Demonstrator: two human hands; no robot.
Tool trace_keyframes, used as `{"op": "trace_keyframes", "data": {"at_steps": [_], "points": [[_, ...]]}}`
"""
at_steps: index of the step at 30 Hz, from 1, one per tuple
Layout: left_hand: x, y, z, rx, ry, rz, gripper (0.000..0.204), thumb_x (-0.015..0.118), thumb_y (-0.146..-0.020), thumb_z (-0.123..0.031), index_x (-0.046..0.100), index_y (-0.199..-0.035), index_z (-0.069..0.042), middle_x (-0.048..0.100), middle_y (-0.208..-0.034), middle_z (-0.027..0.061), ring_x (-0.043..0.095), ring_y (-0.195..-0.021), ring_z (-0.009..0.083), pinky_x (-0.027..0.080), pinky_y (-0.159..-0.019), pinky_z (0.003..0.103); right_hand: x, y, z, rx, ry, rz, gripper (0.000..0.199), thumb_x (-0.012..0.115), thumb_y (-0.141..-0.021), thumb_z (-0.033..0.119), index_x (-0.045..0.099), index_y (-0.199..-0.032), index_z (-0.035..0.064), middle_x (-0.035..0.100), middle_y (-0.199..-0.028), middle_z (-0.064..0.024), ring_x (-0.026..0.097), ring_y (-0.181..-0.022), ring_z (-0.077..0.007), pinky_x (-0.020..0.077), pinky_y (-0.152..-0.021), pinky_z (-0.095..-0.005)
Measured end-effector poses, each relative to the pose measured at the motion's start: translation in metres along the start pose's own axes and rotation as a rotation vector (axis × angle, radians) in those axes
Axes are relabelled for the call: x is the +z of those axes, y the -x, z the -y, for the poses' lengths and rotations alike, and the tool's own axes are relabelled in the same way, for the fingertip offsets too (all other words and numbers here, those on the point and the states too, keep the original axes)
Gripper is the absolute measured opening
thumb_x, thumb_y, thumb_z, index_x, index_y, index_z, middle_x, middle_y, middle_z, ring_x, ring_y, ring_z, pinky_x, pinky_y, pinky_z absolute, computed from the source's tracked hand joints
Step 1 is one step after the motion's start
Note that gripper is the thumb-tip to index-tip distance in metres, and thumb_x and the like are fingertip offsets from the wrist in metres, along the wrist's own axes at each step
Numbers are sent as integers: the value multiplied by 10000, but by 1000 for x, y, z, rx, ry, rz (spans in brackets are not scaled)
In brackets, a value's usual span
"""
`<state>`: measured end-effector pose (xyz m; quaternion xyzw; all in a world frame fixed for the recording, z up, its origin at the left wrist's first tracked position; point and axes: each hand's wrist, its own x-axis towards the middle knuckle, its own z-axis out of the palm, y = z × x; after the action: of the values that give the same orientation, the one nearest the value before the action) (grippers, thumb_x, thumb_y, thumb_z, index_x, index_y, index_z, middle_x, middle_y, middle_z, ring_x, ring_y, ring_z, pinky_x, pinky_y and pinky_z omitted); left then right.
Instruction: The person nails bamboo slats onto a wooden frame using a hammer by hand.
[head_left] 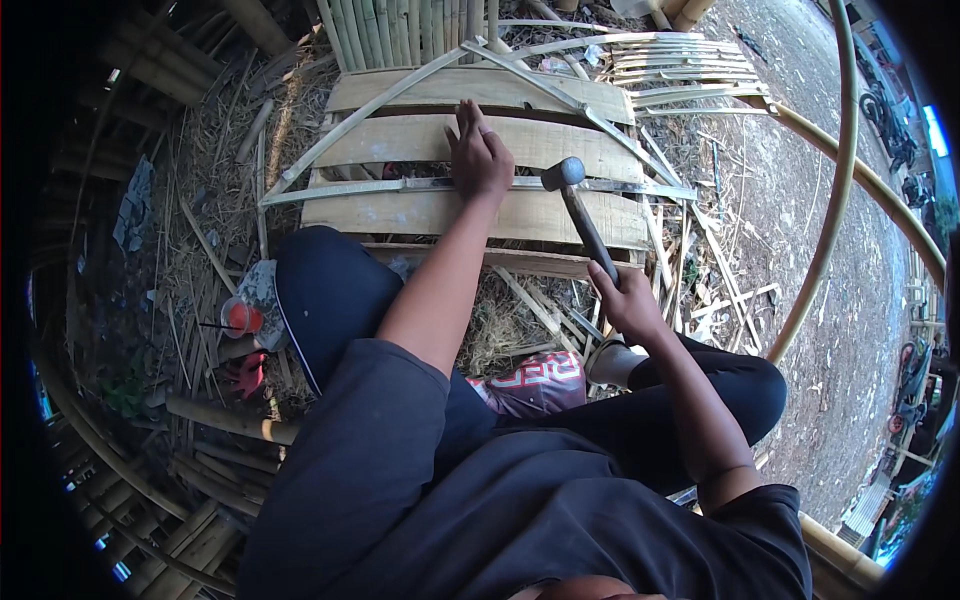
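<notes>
My right hand (627,304) is closed round the dark handle of a hammer (582,218). Its grey head is raised near a split-bamboo strip (385,186) that runs across a wooden slatted platform (370,212). Over that same strip lies my left hand (482,158), its fingers stretched out toward the far boards and a ring on one of them; the palm's underside is hidden. Two more bamboo strips, a left one (372,113) and a right one (545,85), slope from a far peak down to the crossing strip's ends, forming a triangle. No nail can be made out.
Upright bamboo canes (400,35) stand beyond the platform, and a rack of thin slats (685,62) lies far right. A curved pole (838,210) arches at right. Left of my knee are a cup of red drink (242,318) and a red glove (243,374). Offcuts litter the ground.
</notes>
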<state>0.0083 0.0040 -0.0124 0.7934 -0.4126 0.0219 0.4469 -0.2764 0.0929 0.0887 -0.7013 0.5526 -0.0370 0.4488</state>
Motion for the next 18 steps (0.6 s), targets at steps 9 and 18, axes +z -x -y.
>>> {"op": "trace_keyframes", "data": {"at_steps": [9, 18], "points": [[-3, -2, -7, 5, 68, 9, 587, 301, -1009, -222, 389, -1498, 89, 416, -1550, 272, 363, -1478, 367, 194, -1271, 465, 40, -10, -10, 90, -328, 24, 516, 537, -1064, 448, 517, -733, 52, 471, -563, 21, 449, -482, -73, 362, -442, -307], [-14, 0, -9, 276, 186, 80, 506, 464, -990, -275, 561, -1404, -1, 579, -1425, 201, 501, -1377, 335, 318, -1204, 444, -3, 20, 29, -69, -706, 89, 463, 455, -1105, 399, 459, -742, 113, 418, -528, 38, 381, -387, -62, 296, -373, -251]]}}
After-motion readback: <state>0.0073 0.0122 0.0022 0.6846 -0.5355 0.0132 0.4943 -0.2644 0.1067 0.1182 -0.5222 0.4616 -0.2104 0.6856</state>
